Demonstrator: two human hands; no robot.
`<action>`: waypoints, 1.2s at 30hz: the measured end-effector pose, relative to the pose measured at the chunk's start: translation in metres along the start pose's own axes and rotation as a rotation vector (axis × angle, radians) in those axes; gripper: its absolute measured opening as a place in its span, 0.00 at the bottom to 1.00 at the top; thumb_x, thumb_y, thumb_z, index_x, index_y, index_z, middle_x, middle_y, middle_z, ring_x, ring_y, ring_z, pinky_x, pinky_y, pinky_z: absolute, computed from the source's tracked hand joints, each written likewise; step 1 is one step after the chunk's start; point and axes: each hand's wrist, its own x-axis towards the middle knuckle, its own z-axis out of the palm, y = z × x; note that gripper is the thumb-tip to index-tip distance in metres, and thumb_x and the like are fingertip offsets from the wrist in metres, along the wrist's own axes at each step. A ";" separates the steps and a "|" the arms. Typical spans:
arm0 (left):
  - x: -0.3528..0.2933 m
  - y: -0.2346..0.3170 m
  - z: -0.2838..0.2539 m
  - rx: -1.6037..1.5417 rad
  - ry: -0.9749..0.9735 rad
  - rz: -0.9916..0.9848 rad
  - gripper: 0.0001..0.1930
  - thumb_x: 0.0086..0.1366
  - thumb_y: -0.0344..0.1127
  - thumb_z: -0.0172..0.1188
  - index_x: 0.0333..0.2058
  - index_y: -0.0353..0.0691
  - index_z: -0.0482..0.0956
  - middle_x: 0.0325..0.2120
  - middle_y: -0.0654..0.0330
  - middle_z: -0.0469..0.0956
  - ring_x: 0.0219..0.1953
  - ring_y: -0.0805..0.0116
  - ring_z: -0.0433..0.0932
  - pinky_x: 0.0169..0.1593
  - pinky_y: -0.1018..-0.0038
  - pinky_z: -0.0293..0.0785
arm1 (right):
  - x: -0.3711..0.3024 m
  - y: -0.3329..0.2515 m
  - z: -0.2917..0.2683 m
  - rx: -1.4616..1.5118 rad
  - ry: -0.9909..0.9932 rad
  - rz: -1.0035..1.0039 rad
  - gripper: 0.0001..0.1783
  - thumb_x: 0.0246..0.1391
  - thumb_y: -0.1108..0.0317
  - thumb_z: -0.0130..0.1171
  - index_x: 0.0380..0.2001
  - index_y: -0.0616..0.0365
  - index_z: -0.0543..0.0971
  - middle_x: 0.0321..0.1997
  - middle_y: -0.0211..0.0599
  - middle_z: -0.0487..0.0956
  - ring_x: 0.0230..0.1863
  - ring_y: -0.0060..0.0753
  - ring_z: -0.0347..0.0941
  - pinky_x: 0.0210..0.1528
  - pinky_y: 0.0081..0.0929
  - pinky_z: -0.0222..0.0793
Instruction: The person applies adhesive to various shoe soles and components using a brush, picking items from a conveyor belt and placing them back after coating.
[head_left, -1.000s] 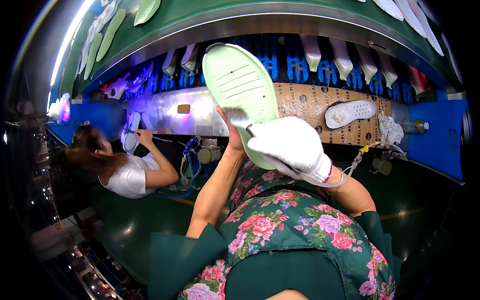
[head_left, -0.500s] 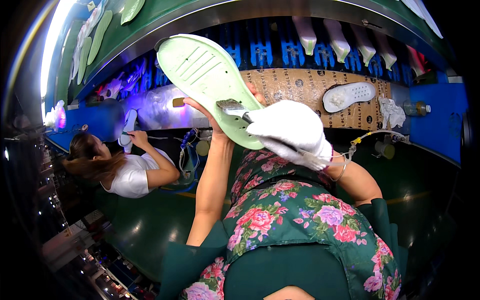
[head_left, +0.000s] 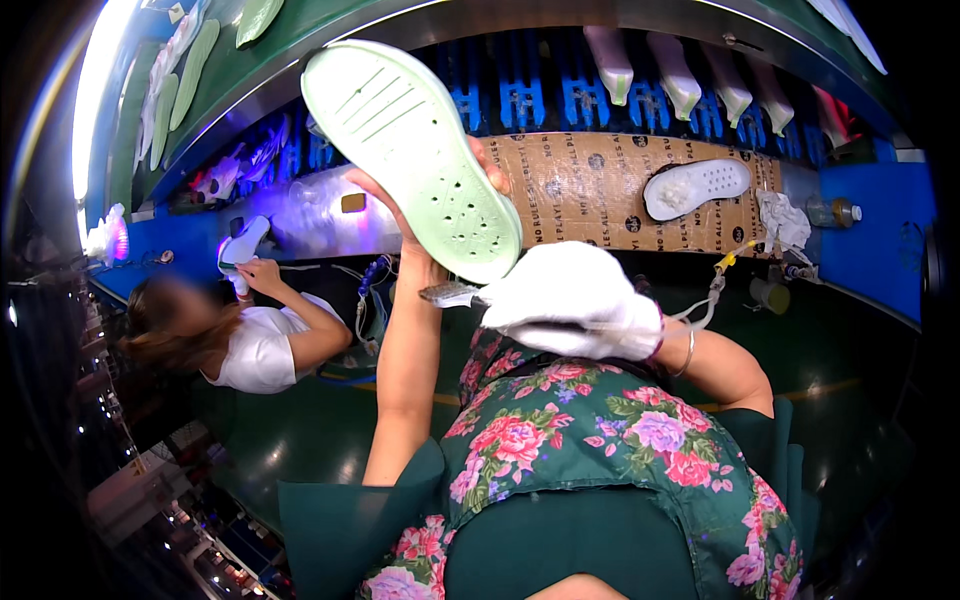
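A pale green shoe sole (head_left: 415,150) is held up in my left hand (head_left: 398,215). My fingers wrap its edges from behind; the palm is mostly hidden by it. The sole's face has grooves at the far end and small holes toward the near end. My right hand (head_left: 570,305), in a white glove, grips a flat brush (head_left: 450,293). The brush's handle is covered by the glove. Its dark bristles sit just below the sole's near end, in front of my left forearm. A clear tube (head_left: 712,295) runs by my right wrist.
A cardboard-covered shelf (head_left: 570,190) carries a white sole (head_left: 697,188), crumpled white paper (head_left: 785,222) and a clear bottle (head_left: 833,213). Behind stand blue racks (head_left: 520,95) with hanging shoe pieces (head_left: 672,78). At left, a co-worker (head_left: 265,340) in white handles another sole (head_left: 243,245).
The brush has come off the sole's face and dropped below its near edge. My left hand has shifted the sole slightly up and left, and my right hand has lowered.
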 end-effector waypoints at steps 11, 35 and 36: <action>0.011 0.020 -0.014 0.021 -0.099 -0.276 0.59 0.47 0.85 0.48 0.66 0.42 0.58 0.49 0.42 0.73 0.47 0.39 0.78 0.44 0.45 0.80 | -0.003 -0.001 0.007 -0.030 -0.056 0.006 0.14 0.46 0.70 0.68 0.40 0.48 0.84 0.38 0.32 0.84 0.35 0.41 0.79 0.36 0.35 0.75; 0.042 0.032 -0.022 0.791 0.366 -0.596 0.40 0.69 0.69 0.37 0.67 0.43 0.64 0.62 0.56 0.70 0.60 0.64 0.73 0.61 0.66 0.71 | -0.009 0.017 -0.003 0.076 -0.027 0.342 0.09 0.47 0.70 0.70 0.34 0.52 0.86 0.36 0.35 0.85 0.37 0.35 0.82 0.42 0.31 0.78; 0.047 0.025 -0.006 0.712 0.382 -0.589 0.43 0.68 0.72 0.32 0.67 0.43 0.63 0.63 0.56 0.69 0.62 0.64 0.70 0.63 0.66 0.69 | -0.014 0.017 -0.008 0.235 0.084 0.437 0.09 0.47 0.70 0.71 0.35 0.55 0.86 0.36 0.36 0.85 0.38 0.32 0.82 0.43 0.29 0.78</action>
